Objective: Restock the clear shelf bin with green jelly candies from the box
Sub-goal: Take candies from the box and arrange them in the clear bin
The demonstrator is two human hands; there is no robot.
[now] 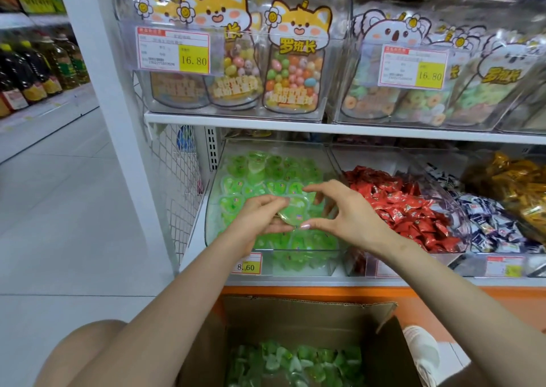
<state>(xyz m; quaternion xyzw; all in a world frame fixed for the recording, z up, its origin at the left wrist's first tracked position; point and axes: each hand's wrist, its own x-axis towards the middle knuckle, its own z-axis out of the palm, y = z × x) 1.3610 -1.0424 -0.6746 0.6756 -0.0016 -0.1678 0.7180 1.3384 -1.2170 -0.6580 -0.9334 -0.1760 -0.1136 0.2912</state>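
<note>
Reaching over the cardboard box (295, 312), you had both hands above the clear shelf bin (310, 250) on the lower shelf. Your left hand (260, 213) was curled round one green jelly cup (292, 212), fingers across its top and thumb underneath. It held the cup tilted just above the candies lying in the bin. Your right hand (351, 212) met it from the other side, spread into a wide arch. Its thumb tip touched the cup's lower edge and its forefinger curved over the upper corner, while the other fingers pointed down towards the bin. Whether that hand pinched the cup or only touched it, this view did not settle.

The bin was packed nearly to its front wall with green jelly candies (257, 177), laid in rough rows. More green jellies (295, 363) lay loose in the bottom of the box, which stood open on the floor right below the shelf edge. A yellow price tag (248, 265) reading 8.60 hung on the bin's front, partly behind your left forearm. Just to the right stood a bin of red-wrapped sweets (407, 206), then blue-and-white ones (490, 227) and gold ones (520, 185). On the shelf above, clear bins held cartoon-printed candy pouches (295, 70).
</note>
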